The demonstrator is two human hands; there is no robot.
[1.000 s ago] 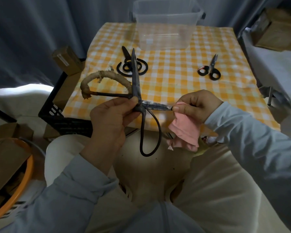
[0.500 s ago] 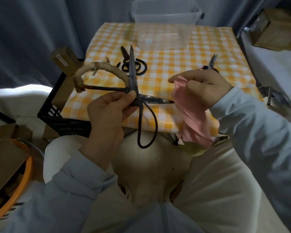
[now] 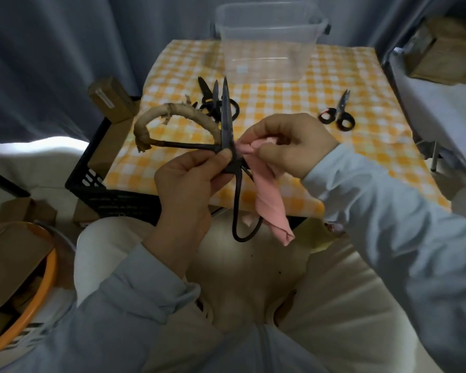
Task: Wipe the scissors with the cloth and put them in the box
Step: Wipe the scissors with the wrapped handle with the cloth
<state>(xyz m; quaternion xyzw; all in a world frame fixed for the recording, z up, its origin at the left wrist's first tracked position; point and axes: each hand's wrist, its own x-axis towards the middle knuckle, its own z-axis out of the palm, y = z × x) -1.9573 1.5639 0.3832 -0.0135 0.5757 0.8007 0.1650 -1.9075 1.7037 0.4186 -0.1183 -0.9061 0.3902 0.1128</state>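
Observation:
My left hand [image 3: 190,181] grips large old black scissors [image 3: 225,122] at their pivot, held spread open above my lap. One blade points up; one handle loop is wrapped in tan cord, the other loop hangs down bare. My right hand [image 3: 291,142] pinches a pink cloth [image 3: 267,200] bunched against the other blade right by the pivot, so that blade is hidden. The cloth's tail hangs down. A clear plastic box [image 3: 269,41] stands at the far edge of the table.
The table has a yellow checked tablecloth [image 3: 374,146]. On it lie a black pair of scissors [image 3: 213,103] behind the held blade and a small black pair [image 3: 338,114] at the right. A black crate [image 3: 102,184] and cardboard boxes stand at the left.
My right hand came back down from above the table and now presses the cloth onto the side blade near the pivot. The scissors stayed spread in my left hand.

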